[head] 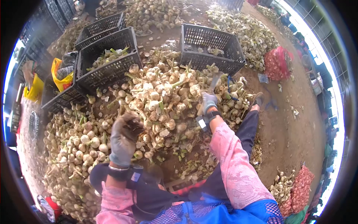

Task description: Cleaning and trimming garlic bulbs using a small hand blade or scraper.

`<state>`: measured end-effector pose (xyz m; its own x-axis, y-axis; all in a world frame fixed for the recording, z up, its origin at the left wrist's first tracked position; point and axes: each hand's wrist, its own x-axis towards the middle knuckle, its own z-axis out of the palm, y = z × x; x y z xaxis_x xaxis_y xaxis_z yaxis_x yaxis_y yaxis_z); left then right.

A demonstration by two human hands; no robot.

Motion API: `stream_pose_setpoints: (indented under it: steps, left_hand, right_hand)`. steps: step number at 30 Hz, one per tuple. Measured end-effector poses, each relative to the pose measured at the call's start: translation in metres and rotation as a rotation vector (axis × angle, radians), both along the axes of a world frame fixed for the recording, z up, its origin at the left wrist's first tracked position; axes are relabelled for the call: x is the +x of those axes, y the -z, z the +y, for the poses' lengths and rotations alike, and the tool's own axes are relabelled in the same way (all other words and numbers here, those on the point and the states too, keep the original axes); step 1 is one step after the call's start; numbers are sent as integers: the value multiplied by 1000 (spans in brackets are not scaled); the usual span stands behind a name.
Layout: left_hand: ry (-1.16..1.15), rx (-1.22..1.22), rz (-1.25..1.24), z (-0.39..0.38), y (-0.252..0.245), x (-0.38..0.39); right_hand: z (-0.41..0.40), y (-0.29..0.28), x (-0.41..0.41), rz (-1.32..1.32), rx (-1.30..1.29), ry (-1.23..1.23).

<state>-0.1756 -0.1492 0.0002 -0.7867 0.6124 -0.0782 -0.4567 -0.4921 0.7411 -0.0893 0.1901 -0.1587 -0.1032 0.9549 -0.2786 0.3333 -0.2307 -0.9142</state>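
Note:
A heap of garlic bulbs (159, 95) with cut stems lies in front of me. My right hand (209, 101), in a grey glove, is closed around a knife (214, 83). Its grey blade points away over the heap, and the wooden handle end shows below the fist. My left hand (123, 138) is curled above the heap's near left side, its glove stained brown at the fingers. Whether the left fingers hold a bulb is hidden. A second pile of garlic bulbs (81, 145), mostly trimmed, spreads on the left. Both wrists wear black straps with small devices.
Black plastic crates (109, 65) stand beyond the heap; one crate (212, 57) holds a few scraps. Yellow bags (62, 79) hang at the left. Red mesh sacks of garlic (277, 63) rest on the right. Cut stems (195, 168) litter the ground between my legs.

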Motion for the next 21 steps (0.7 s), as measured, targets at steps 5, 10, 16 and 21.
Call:
stream_pose_setpoints:
  steps: [5, 10, 16, 21]
  left_hand:
    - [303, -258, -50, 17, 17, 21]
    - [345, -94, -163, 33, 35, 47]
    - [387, -99, -189, 22, 15, 66]
    - [232, -163, 194, 19, 13, 63]
  right_hand:
    - [-78, -47, 53, 831, -451, -366]
    - [-181, -130, 73, 823, -623, -687]
    - [-199, -106, 94, 564, -237, -873]
    - [-189, -146, 97, 194, 506, -913]
